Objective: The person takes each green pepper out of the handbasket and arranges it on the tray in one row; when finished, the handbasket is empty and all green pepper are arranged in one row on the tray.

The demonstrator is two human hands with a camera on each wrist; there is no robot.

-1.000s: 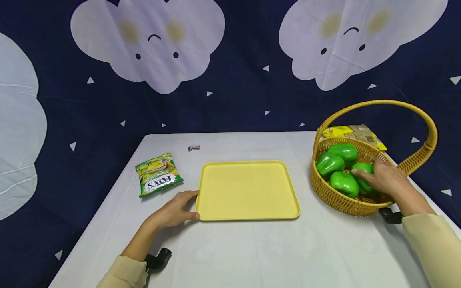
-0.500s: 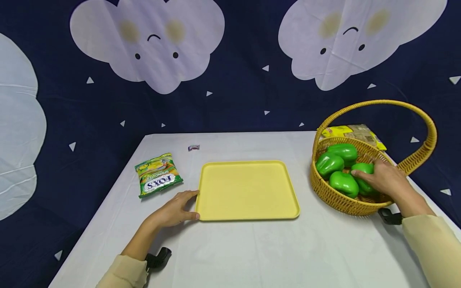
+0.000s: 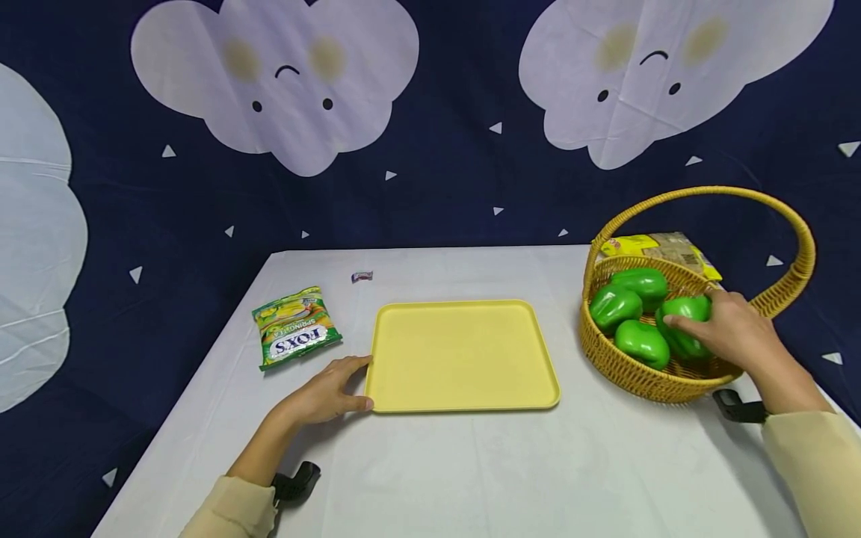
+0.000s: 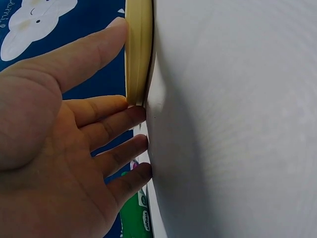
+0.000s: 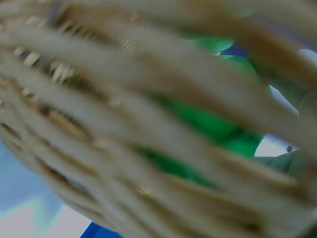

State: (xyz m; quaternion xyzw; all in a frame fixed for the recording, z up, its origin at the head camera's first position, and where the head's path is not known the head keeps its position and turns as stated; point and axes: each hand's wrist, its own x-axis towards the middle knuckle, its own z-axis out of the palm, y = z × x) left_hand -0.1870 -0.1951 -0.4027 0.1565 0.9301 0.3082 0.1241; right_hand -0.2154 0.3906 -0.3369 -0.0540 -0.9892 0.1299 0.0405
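- In the head view, we see the right hand (image 3: 736,336) inside the round, golden-brown wicker basket (image 3: 622,373), its thumb and fingers closed around a glossy green bell pepper (image 3: 681,306).
- As far as we can judge, the grasp is done; lifting the pepper over the rim is not. We cannot tell whether it has left the basket floor.
- Three other glossy green bell peppers (image 3: 642,344) lie in the basket to the left of the held one, none of them gripped, so we count no pepper outside the basket.
- Our left hand (image 3: 326,392) rests at the left edge of the flat, rectangular yellow tray (image 3: 463,355), fingers straight, thumb and forefinger well apart. The tray lies flat between that hand and the basket, apart from the basket.
- In the left wrist view, we find the thumb and forefinger touching the tray's side, with no finger wrapped around it; we judge that this hand only steadies it.
- In the right wrist view, the blurred wicker wall covers most of what we see. Green shows through its gaps, but we cannot tell the right hand's hold from here.
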